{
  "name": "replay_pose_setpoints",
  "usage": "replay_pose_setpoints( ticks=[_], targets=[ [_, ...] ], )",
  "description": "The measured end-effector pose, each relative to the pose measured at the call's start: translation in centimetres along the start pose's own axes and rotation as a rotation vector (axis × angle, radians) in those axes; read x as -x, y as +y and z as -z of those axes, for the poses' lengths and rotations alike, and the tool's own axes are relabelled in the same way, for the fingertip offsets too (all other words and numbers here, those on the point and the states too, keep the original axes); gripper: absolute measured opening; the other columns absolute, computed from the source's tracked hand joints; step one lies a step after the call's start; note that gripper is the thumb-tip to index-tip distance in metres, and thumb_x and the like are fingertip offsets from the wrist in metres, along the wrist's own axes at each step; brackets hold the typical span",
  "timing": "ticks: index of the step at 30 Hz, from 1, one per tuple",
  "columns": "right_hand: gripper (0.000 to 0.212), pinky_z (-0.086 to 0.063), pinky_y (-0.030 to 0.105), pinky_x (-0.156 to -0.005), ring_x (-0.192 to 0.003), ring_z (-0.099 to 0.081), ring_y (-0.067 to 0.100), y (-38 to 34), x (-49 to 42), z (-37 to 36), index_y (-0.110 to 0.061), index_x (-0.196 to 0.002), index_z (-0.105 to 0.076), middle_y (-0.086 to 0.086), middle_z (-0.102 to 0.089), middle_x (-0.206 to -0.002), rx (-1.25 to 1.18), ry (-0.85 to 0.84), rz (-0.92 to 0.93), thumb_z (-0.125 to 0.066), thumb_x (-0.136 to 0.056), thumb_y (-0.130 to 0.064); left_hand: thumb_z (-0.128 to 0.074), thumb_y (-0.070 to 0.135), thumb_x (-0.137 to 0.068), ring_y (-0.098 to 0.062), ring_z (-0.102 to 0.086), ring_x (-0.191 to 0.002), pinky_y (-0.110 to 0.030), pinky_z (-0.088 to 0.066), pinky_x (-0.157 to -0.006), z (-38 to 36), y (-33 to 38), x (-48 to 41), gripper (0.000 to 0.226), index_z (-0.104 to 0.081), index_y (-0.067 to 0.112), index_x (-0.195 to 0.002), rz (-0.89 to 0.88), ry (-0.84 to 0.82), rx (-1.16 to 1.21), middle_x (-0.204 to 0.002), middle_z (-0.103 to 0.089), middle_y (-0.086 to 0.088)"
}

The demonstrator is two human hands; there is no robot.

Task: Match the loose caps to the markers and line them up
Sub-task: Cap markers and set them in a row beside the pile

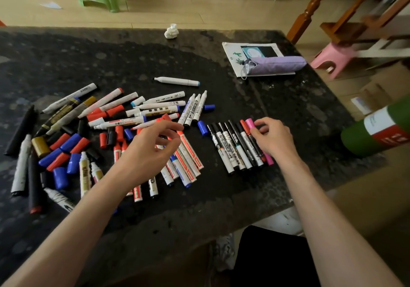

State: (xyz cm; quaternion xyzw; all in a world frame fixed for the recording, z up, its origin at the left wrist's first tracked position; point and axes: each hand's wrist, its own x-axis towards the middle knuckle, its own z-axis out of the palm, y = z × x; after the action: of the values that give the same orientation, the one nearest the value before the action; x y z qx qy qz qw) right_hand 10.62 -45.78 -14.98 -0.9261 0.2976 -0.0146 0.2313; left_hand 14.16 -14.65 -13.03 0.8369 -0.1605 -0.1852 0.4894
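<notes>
Left hand (153,151) hovers wide over loose markers; right hand (274,138) — fingers curled — pinches pink marker (251,124).

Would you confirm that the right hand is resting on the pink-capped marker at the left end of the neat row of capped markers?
Not quite: the head view shows the pink-capped marker at the right end of the neat row of capped markers, not the left. The right hand does rest its fingertips on it.

light: soft daylight | shadows: faint | edges: wide-angle bowed, slightly blurred
</notes>
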Motion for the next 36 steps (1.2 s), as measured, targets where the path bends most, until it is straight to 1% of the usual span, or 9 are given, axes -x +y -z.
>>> replay_pose_setpoints(
  ticks=[7, 11, 13, 15, 20, 25, 28, 32, 36],
  targets=[
    [0.033, -0.050, 0.033, -0.088, -0.107, -0.067, 0.017, 0.1, -0.1, 0.1, -0.024, -0.129, -0.067, -0.001, -0.071, -0.116, 0.011, 0.008, 0.006, -0.068, -0.099, -0.035, -0.060, 0.026, -0.103, -0.007, -0.065, -0.107, -0.020, -0.051, -0.082, 0.0, 0.1, -0.1, 0.028, -0.062, 0.032, -0.130, -0.013, 0.003, -0.010, -0.109, -0.065, 0.015],
    [0.032, -0.050, 0.032, -0.085, -0.103, -0.066, 0.016, 0.0, -0.1, -0.2, -0.023, -0.127, -0.067, -0.002, -0.070, -0.111, 0.021, 0.021, 0.019, -0.069, -0.098, -0.034, -0.059, 0.026, -0.104, -0.006, -0.066, -0.107, -0.019, -0.050, -0.081, 0.2, 0.1, 0.0, 0.027, -0.062, 0.033, -0.130, -0.009, 0.010, -0.011, -0.111, -0.065, 0.016],
    [0.032, -0.053, 0.034, -0.084, -0.101, -0.067, 0.016, -0.1, -0.1, -0.5, -0.023, -0.127, -0.067, -0.004, -0.069, -0.108, 0.052, 0.058, 0.029, -0.070, -0.097, -0.035, -0.059, 0.025, -0.104, -0.005, -0.067, -0.105, -0.020, -0.051, -0.081, 0.4, 0.0, 0.0, 0.027, -0.063, 0.034, -0.129, -0.005, 0.021, -0.005, -0.110, -0.065, 0.016],
    [0.036, -0.055, 0.037, -0.084, -0.101, -0.068, 0.018, -0.3, -0.2, -0.7, -0.023, -0.131, -0.065, -0.002, -0.070, -0.110, 0.074, 0.085, 0.028, -0.070, -0.097, -0.036, -0.060, 0.025, -0.103, -0.003, -0.067, -0.103, -0.023, -0.053, -0.085, 0.7, -0.1, 0.1, 0.026, -0.064, 0.034, -0.127, -0.006, 0.035, -0.001, -0.108, -0.067, 0.016],
    [0.040, -0.046, 0.032, -0.078, -0.094, -0.058, 0.011, -0.9, -0.6, -1.1, -0.022, -0.134, -0.062, 0.001, -0.068, -0.117, 0.072, 0.077, 0.011, -0.070, -0.097, -0.035, -0.058, 0.026, -0.104, 0.000, -0.065, -0.103, -0.021, -0.053, -0.087, 1.6, -0.3, 0.2, 0.025, -0.066, 0.035, -0.126, -0.010, 0.055, -0.038, -0.107, -0.067, 0.019],
    [0.040, -0.055, 0.040, -0.087, -0.108, -0.065, 0.023, -1.3, -0.7, -1.4, -0.025, -0.132, -0.063, 0.004, -0.066, -0.120, 0.063, 0.079, 0.048, -0.072, -0.095, -0.036, -0.058, 0.027, -0.104, 0.000, -0.066, -0.102, -0.023, -0.055, -0.086, 2.2, -0.6, 0.3, 0.023, -0.066, 0.034, -0.124, -0.010, 0.083, -0.036, -0.106, -0.068, 0.017],
    [0.041, -0.049, 0.040, -0.092, -0.118, -0.059, 0.029, -2.1, -0.7, -1.6, -0.023, -0.135, -0.063, 0.008, -0.062, -0.124, 0.082, 0.091, 0.097, -0.070, -0.096, -0.035, -0.058, 0.025, -0.104, -0.002, -0.066, -0.103, -0.021, -0.053, -0.082, 2.4, -0.6, 0.4, 0.022, -0.066, 0.037, -0.121, -0.010, 0.080, -0.021, -0.106, -0.068, 0.017],
    [0.041, -0.042, 0.033, -0.092, -0.124, -0.053, 0.025, -3.8, -0.4, -2.2, -0.026, -0.137, -0.063, 0.006, -0.059, -0.127, 0.079, 0.069, 0.161, -0.070, -0.097, -0.034, -0.058, 0.025, -0.104, 0.002, -0.065, -0.103, -0.017, -0.050, -0.082, 3.1, -0.9, 0.7, 0.024, -0.067, 0.040, -0.119, -0.004, 0.099, -0.010, -0.108, -0.067, 0.017],
    [0.042, -0.045, 0.035, -0.095, -0.124, -0.053, 0.025, -4.6, -0.5, -2.4, -0.027, -0.136, -0.062, 0.006, -0.059, -0.128, 0.075, 0.059, 0.163, -0.071, -0.096, -0.035, -0.058, 0.026, -0.104, 0.001, -0.065, -0.103, -0.020, -0.054, -0.085, 3.9, -1.4, 0.9, 0.025, -0.066, 0.035, -0.125, 0.004, 0.117, -0.028, -0.109, -0.066, 0.018]
  ],
)
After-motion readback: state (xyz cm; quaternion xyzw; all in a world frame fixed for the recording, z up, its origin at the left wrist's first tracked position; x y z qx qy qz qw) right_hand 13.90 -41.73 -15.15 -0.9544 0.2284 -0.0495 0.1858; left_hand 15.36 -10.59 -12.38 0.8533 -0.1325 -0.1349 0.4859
